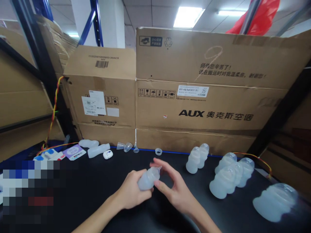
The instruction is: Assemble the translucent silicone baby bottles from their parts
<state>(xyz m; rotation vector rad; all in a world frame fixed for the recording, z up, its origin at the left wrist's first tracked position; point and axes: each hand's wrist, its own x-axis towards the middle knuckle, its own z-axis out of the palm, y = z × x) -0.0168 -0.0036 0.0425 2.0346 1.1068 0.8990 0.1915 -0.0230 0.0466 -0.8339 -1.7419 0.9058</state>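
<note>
A small translucent baby bottle (145,180) with a pointed teat-like tip is tilted toward the upper right. My left hand (133,189) is wrapped round its body. Around the bottle's top, my right hand (173,184) is cupped with thumb and fingers apart; the thumb is close to the collar, and whether it touches I cannot tell. Beyond the hands a loose collar ring (158,151) lies on the black table, with a clear teat (136,149) and clear caps (128,147) to its left.
Several capped, frosted bottles (222,183) stand at the right, one large bottle (275,202) nearest. Two more bottles (193,160) stand farther back. At the back left lie a white bottle (99,150), an earphone case (108,154) and a purple card (74,151). Cardboard (194,106) walls the rear.
</note>
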